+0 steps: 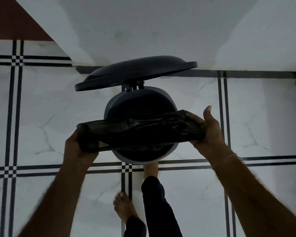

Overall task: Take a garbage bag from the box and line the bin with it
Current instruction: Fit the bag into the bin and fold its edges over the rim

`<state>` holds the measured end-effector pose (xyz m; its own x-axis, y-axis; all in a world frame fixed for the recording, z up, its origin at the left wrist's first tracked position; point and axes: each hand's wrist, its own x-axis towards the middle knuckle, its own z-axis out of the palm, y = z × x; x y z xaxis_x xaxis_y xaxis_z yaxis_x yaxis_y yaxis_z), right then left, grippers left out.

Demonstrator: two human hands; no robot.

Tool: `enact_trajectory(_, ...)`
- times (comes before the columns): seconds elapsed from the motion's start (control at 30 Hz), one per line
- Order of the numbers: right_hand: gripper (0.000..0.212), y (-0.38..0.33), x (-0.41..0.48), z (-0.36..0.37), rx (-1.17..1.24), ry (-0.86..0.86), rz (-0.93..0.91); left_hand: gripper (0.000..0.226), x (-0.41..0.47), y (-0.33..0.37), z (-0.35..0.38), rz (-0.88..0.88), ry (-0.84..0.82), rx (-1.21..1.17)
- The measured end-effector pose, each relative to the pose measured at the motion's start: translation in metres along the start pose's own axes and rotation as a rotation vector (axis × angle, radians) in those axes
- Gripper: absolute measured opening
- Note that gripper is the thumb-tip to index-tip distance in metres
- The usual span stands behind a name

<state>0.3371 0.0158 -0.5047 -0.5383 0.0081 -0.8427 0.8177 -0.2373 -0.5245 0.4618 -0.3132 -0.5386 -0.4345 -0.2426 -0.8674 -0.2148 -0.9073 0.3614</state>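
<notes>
A round grey pedal bin [109,106] stands on the tiled floor in the middle of the head view, its dark lid [135,71] tipped up at the far side. A black garbage bag [140,132] is stretched flat across the near half of the bin's mouth. My left hand [77,144] grips the bag's left end, and my right hand [208,129] grips its right end with the thumb raised. The bin's inside is dark. No box is in view.
White walls [152,31] meet just behind the bin. The floor [41,108] is white tile with black lines. My right foot [150,170] sits at the bin's near base, where the pedal would be hidden, and my left foot [123,206] stands further back.
</notes>
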Motion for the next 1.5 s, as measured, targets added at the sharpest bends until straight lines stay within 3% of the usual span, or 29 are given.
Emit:
enact_trajectory(0.1, 0.083, -0.004, 0.003, 0.002, 0.025, -0.014, 0.001, 0.016, 0.003, 0.008, 0.001, 0.006, -0.086, -0.122)
enact_trajectory(0.2, 0.078, 0.0, 0.004, 0.007, -0.033, -0.015, -0.014, 0.018, 0.001, 0.008, 0.004, 0.007, -0.173, 0.056)
enact_trajectory(0.37, 0.06, 0.011, -0.002, 0.016, -0.258, -0.155, -0.197, 0.063, 0.002, 0.001, 0.018, 0.171, -0.308, 0.349)
enact_trajectory(0.43, 0.056, 0.014, -0.005, 0.02, -0.251, -0.201, -0.223, 0.068, 0.002, -0.002, 0.027, 0.205, -0.412, 0.513)
enact_trajectory(0.6, 0.056, 0.01, -0.003, 0.026, -0.143, -0.21, -0.241, 0.062, 0.01, -0.004, 0.037, 0.256, -0.341, 0.542)
enact_trajectory(0.67, 0.047, 0.007, 0.001, 0.029, -0.296, -0.074, -0.287, 0.066, 0.015, -0.002, 0.036, 0.268, -0.315, 0.618)
enact_trajectory(0.73, 0.038, 0.007, 0.004, 0.028, -0.597, 0.071, -0.372, 0.071, 0.014, -0.002, 0.038, 0.283, -0.344, 0.681)
enact_trajectory(0.83, 0.033, 0.015, 0.002, 0.025, -1.26, 0.334, -0.705, 0.072, 0.002, -0.003, 0.045, 0.235, -0.51, 0.777)
enact_trajectory(0.87, 0.032, 0.016, -0.001, 0.029, -1.356, 0.386, -0.875, 0.071, -0.001, -0.004, 0.048, 0.204, -0.566, 0.803)
enact_trajectory(0.9, 0.035, 0.015, -0.003, 0.035, -1.351, 0.325, -0.991, 0.069, -0.004, -0.005, 0.051, 0.18, -0.609, 0.836)
enact_trajectory(0.93, 0.04, 0.014, -0.003, 0.043, -1.282, 0.162, -1.039, 0.068, -0.007, -0.005, 0.054, 0.159, -0.655, 0.867)
enact_trajectory(1.03, 0.061, 0.007, 0.01, 0.067, -1.327, -0.314, -0.861, 0.062, -0.014, -0.002, 0.06, 0.081, -0.75, 0.895)
enact_trajectory(1.13, 0.064, -0.007, 0.022, 0.09, -1.514, -0.528, -0.452, 0.058, -0.019, 0.011, 0.056, 0.041, -0.757, 0.856)
enact_trajectory(1.23, 0.046, -0.011, 0.032, 0.092, -1.279, -0.572, -0.183, 0.056, -0.019, 0.025, 0.043, 0.064, -0.715, 0.85)
enact_trajectory(1.33, 0.048, -0.01, 0.045, 0.084, -1.121, -0.508, -0.131, 0.058, -0.017, 0.032, 0.032, 0.083, -0.694, 0.915)
enact_trajectory(1.5, 0.024, -0.002, 0.056, 0.071, -1.423, -0.616, -0.128, 0.059, -0.018, 0.03, 0.026, 0.096, -0.669, 0.901)
